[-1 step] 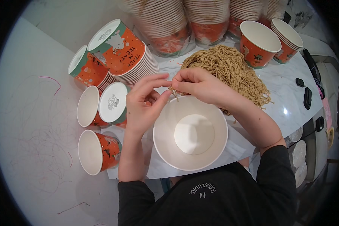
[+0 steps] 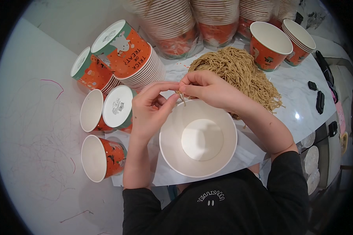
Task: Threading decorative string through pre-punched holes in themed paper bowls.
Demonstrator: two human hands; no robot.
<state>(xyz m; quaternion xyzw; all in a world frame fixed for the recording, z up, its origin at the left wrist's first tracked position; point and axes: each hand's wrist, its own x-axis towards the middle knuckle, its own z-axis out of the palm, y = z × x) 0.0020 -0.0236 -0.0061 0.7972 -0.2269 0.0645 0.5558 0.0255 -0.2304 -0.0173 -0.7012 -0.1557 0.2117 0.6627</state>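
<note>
Above the far rim of a large white-lined paper tub [image 2: 168, 152], my two hands meet at the fingertips over a short piece of tan cord [image 2: 183, 101]. My right hand [image 2: 202, 84] pinches the cord between thumb and forefinger. From the other side my left hand [image 2: 151, 107] closes thumb and fingers around the same spot. Loose ends of cord dangle at the tub's rim; the part between my fingertips is mostly hidden. Just beyond my right hand lies a big heap of tan cords [image 2: 231, 70]. Nothing shows inside the tub.
Stacked orange-and-green paper tubs [image 2: 133, 55] stand upside down at the left, beside several single ones, including a tipped tub [image 2: 94, 158]. Plastic-wrapped stacks [image 2: 164, 27] line the back. More tubs [image 2: 270, 45] stand back right, and small black objects [image 2: 320, 102] lie near the right edge.
The fingers of my left hand have shifted slightly right, closer against my right fingertips. My right hand, the cord ends and the tub look the same.
</note>
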